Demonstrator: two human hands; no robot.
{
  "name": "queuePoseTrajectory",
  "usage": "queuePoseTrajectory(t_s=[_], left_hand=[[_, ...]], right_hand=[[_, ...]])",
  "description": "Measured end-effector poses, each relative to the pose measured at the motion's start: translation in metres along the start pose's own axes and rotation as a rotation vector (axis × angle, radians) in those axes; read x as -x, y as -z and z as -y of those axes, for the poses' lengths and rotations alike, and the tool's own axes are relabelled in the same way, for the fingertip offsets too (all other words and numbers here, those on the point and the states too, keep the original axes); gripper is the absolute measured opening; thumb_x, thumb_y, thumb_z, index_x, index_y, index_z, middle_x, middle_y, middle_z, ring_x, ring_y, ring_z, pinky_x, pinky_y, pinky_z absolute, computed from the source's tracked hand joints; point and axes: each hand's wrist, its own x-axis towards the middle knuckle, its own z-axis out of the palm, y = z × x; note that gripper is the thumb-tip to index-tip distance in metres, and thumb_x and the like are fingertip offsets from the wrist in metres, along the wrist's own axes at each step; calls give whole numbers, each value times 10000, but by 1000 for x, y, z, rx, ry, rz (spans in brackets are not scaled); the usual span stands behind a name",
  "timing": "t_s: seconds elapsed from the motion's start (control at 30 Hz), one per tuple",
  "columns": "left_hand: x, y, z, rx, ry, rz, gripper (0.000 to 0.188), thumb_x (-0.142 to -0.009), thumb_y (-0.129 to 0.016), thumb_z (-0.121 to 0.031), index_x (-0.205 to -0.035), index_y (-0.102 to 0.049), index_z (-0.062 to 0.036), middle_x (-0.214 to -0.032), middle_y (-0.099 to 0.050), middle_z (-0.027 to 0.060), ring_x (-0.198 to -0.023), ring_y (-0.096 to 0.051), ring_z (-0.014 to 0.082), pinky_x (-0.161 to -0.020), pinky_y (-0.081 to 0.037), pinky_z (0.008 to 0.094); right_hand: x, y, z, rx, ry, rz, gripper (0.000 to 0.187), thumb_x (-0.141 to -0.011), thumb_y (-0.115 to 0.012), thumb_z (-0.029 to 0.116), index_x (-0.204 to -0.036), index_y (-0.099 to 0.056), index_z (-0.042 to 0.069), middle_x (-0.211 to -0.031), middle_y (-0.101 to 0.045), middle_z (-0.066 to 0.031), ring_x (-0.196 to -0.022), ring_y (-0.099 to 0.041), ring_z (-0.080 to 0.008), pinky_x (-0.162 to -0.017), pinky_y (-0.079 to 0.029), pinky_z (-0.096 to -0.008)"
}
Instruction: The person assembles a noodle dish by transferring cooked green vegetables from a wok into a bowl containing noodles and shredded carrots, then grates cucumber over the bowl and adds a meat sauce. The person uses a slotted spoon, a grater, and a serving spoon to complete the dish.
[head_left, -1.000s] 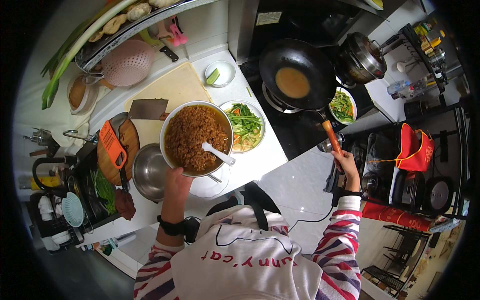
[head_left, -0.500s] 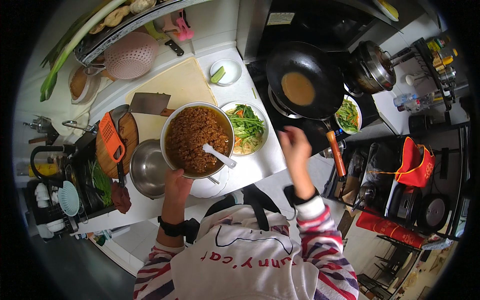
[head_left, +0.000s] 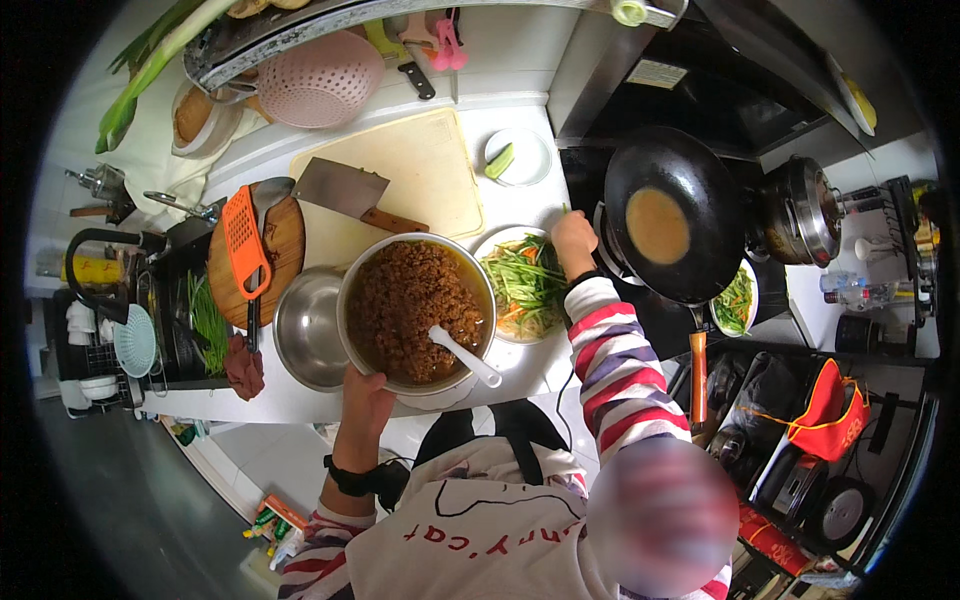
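A steel bowl (head_left: 346,340) of brown minced-meat sauce is at the counter's front edge, its rim gripped from below by my left hand (head_left: 368,396). A white plastic spoon (head_left: 466,357) rests in the sauce, handle toward me. My right hand (head_left: 574,243) is closed at the counter's right side, by the stove. A thin green vegetable strip (head_left: 567,208) shows at its fingertips. Beside that hand stands a plate of noodles with shredded greens and carrot (head_left: 524,285). The black wok (head_left: 672,180) with brown liquid sits right of my hand.
Behind the bowl, a cleaver (head_left: 340,187) lies on a pale cutting board (head_left: 440,150). A small white dish (head_left: 535,160) holds a cucumber piece. An empty steel bowl (head_left: 308,330) stands left. The wok's wooden handle (head_left: 698,380) points toward me. Another vegetable plate (head_left: 735,300) sits right.
My right hand has moved from above the stove's front edge to the counter beside the noodle plate, closing on the green strip. My left hand still holds the bowl. The view has shifted.
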Motion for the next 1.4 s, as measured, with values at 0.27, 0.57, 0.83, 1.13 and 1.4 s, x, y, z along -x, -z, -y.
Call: queuePoseTrajectory(t_s=[0.27, 0.57, 0.83, 1.13, 1.4], left_hand=[[-7, 9, 10, 30, 24, 7, 783, -688, -712, -201, -1336, -328, 12, -1325, -421, 122, -1230, -422, 272, -1024, -372, 408], [-19, 27, 36, 44, 12, 71, 765, -699, -684, -188, -1344, -319, 1, -1336, -405, 116, -1244, -397, 279, -1038, -341, 427], [-21, 42, 54, -176, 64, 29, 800, -680, -687, -166, -1352, -289, 4, -1338, -397, 120, -1245, -393, 285, -1054, -325, 440], [-22, 34, 79, 121, 192, 105, 780, -629, -721, -96, -1320, -365, -25, -1298, -472, 91, -1216, -447, 257, -1018, -372, 409], [-20, 19, 88, 86, 181, 222, 754, -677, -675, -126, -1337, -328, -15, -1300, -460, 112, -1216, -449, 261, -1027, -369, 419]], right_hand=[[2, 8, 11, -35, -16, 44, 283, -874, -491, 188, -1062, -639, 40, -1067, -650, -142, -996, -629, -290, -815, -507, -377], [109, 26, -8, 28, 499, -201, 295, -809, -588, 229, -1057, -610, 72, -739, -658, -152, -696, -648, -321, -625, -513, -417], [246, 80, -84, -308, 1175, 70, 535, -761, -684, 123, -1270, -515, 120, -901, -586, -71, -671, -613, -218, -549, -512, -324], [258, 74, -80, -380, 1381, -206, 285, -733, -711, 100, -1002, -630, 58, -673, -503, -29, -532, -557, -187, -456, -457, -315], [266, 97, -86, -295, 1468, -321, 246, -724, -721, 103, -933, -603, 48, -667, -529, -24, -516, -563, -178, -453, -448, -294]])
